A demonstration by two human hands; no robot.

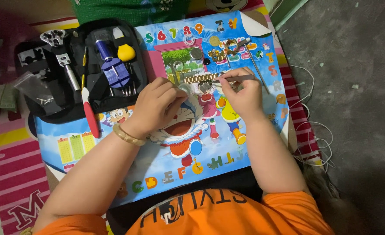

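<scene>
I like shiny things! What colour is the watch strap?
Gold, the watch strap, seen in the head view.

Black tool case (44,102) lies open at upper left of cartoon mat (227,150), w/ blue-handled tool (112,65), yellow-knobbed tool (125,51) & metal wrench (62,54) inside. Red-handled tool (89,114) sticks out over case edge. White cable (310,130) loops on grey floor (357,87) at right. Striped cloth (14,169) lower left.

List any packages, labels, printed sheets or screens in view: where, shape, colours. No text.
Cartoon poster mat: under both hands, rectangular, blue, with coloured characters and symbols along its edges.
Tool kit case: upper left, black, zipped open, holding blue, yellow and red tools.
Clear plastic bag: far left, small, crumpled.
Screens: none.
</scene>
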